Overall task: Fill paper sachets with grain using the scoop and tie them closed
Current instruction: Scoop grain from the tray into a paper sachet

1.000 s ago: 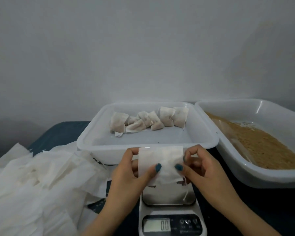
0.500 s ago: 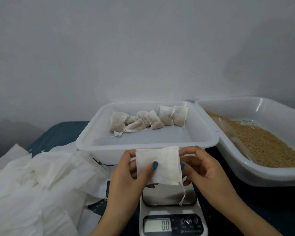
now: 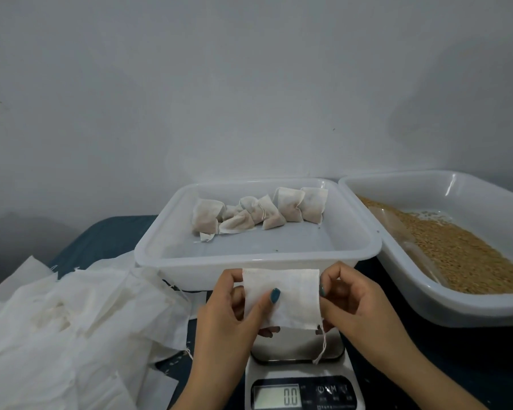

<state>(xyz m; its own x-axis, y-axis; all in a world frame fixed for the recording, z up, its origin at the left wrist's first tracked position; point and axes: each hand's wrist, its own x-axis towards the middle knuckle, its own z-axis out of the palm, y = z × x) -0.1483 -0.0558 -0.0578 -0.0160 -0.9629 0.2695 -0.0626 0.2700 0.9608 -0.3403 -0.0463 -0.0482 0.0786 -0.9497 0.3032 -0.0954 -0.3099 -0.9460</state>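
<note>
both hands pinch one empty sachet (image 3: 282, 297) above the scale (image 3: 302, 386): left hand (image 3: 234, 318) thumb on its front, right hand (image 3: 353, 303) fingers (image 3: 322, 288) curled at its right edge.

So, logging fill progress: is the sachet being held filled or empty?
Empty: the sachet hangs flat and thin, pinched between left hand and right hand, drawstring dangling untied.

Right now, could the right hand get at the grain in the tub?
Probably yes: the grain tub stands open just beside the right hand, with nothing between. It must first release the empty sachet, which the left hand also holds.
</note>
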